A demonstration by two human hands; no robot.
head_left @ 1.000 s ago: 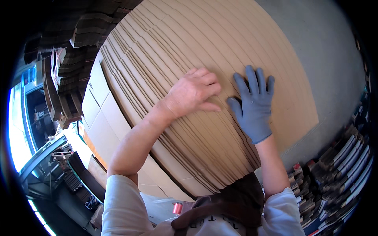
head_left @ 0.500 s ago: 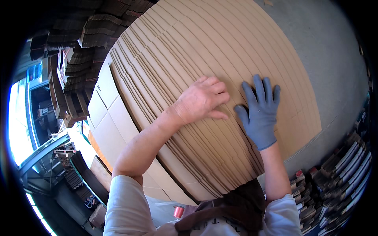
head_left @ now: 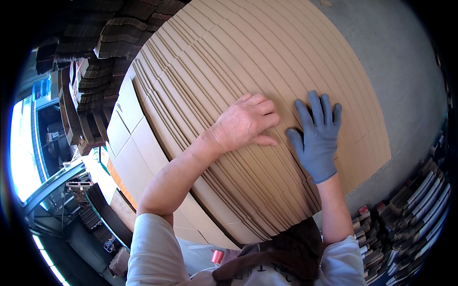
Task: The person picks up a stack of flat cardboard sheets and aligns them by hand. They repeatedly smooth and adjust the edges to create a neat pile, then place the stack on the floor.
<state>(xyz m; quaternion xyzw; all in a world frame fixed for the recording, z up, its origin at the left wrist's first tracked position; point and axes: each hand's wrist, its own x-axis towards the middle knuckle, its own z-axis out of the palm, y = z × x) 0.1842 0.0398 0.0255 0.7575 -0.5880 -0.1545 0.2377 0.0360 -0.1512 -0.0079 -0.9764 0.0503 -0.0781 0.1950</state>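
Note:
A wide, fanned-out stack of flat brown cardboard sheets [head_left: 200, 62] spreads in front of me, its overlapping edges running diagonally. My bare left hand [head_left: 248, 121] rests on the middle of the fan. Its fingers are half bent with the tips down on the sheets, and a gap shows between thumb and forefinger. To its right, my right hand [head_left: 317, 136], in a grey glove, lies flat on the cardboard with its fingers spread. Whether the left fingertips are hooked on a sheet edge is hard to see.
Dark piles of stacked cardboard [head_left: 121, 35] stand at the far left by a wooden pallet [head_left: 86, 126]. More stacked sheets [head_left: 410, 209] are at the lower right. Grey floor [head_left: 396, 71] borders the fan on the right. A red spool [head_left: 217, 256] sits close to my body.
Both hands keep their pose on the cardboard; the whole view has shifted very slightly.

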